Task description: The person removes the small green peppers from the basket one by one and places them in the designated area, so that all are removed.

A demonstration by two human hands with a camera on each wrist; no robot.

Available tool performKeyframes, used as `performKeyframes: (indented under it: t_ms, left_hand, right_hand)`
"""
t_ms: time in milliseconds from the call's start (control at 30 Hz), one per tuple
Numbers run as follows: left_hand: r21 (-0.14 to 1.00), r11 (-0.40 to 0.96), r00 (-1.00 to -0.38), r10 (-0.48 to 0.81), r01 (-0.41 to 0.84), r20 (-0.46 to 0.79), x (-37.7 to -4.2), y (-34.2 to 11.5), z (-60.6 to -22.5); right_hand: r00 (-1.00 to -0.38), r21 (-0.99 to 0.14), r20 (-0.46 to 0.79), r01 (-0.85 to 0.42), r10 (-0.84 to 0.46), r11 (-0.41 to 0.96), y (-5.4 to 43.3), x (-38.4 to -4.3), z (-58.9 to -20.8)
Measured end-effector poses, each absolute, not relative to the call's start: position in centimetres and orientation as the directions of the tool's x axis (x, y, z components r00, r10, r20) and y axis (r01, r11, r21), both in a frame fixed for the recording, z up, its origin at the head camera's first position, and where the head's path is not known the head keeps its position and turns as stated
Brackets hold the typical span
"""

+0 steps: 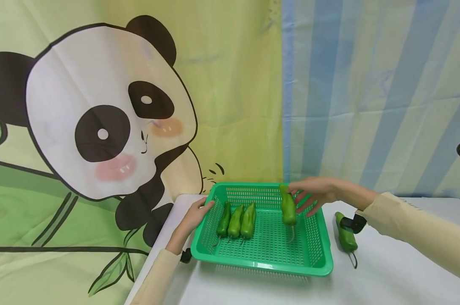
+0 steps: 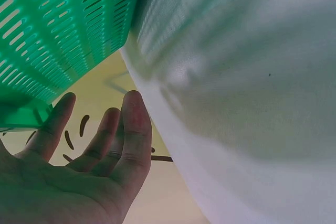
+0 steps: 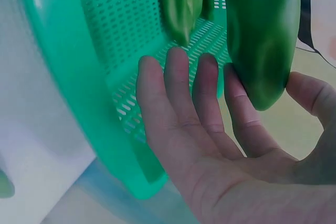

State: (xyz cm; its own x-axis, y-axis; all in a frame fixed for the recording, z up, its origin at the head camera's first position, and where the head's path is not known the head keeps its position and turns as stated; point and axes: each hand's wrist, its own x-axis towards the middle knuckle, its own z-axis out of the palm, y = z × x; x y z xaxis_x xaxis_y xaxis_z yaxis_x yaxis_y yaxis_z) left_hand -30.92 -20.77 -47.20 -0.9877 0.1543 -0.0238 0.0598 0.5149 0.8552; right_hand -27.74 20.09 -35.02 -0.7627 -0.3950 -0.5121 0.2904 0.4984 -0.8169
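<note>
My right hand (image 1: 315,192) pinches a green pepper (image 1: 288,208) by its pointed end, between thumb and index finger. The pepper hangs stem down above the right part of a green plastic basket (image 1: 262,266); in the right wrist view the other fingers (image 3: 178,77) are spread apart from it. Three more green peppers (image 1: 235,221) lie side by side at the basket's left, stems toward me. At the basket's left rim, my left hand (image 1: 193,216) touches the edge. Its fingers (image 2: 137,124) look relaxed and fairly straight in the left wrist view, outside the basket wall.
One green pepper (image 1: 346,235) lies on the white table (image 1: 394,271) right of the basket, under my right forearm. Behind the table hangs a curtain (image 1: 237,84) with a panda print and blue stripes. The table's left edge runs beside my left arm.
</note>
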Motion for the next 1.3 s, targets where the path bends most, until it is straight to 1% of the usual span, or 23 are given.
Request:
performKeyframes:
  t_ms: [167, 400, 600, 700, 833, 1133, 1300]
  left_hand:
    - [0.854, 0.518, -0.988, 0.150, 0.056, -0.026, -30.8, -20.8, -47.2]
    - [0.855, 0.516, -0.990, 0.141, 0.051, -0.025, -30.9, -20.7, -47.3]
    - [0.842, 0.536, -0.984, 0.173, 0.053, -0.048, -29.2, -19.9, -44.3]
    - [0.848, 0.527, -0.985, 0.167, 0.065, -0.029, -29.4, -20.1, -44.9]
    - [0.852, 0.520, -0.989, 0.149, 0.066, -0.014, -30.9, -20.7, -47.2]
    - [0.846, 0.531, -0.989, 0.143, 0.056, -0.024, -30.9, -20.6, -47.2]
    - [0.848, 0.529, -0.989, 0.143, 0.041, -0.042, -30.5, -20.3, -46.4]
  right_hand:
    - [-0.767, -0.820, -0.513, 0.306, -0.385, 0.484, 21.4, -27.6, -34.3]
    - [-0.775, -0.813, -0.509, 0.290, -0.375, 0.505, 23.4, -27.0, -33.6]
    - [-0.774, -0.808, -0.510, 0.282, -0.374, 0.518, 25.1, -26.2, -33.9]
    - [-0.771, -0.804, -0.516, 0.286, -0.373, 0.522, 26.0, -25.9, -34.1]
    - [-0.771, -0.794, -0.528, 0.298, -0.357, 0.530, 27.3, -25.4, -34.4]
    - [-0.764, -0.784, -0.543, 0.312, -0.349, 0.537, 30.3, -24.5, -35.4]
    - [-0.753, -0.775, -0.557, 0.320, -0.350, 0.544, 31.8, -24.3, -36.2]
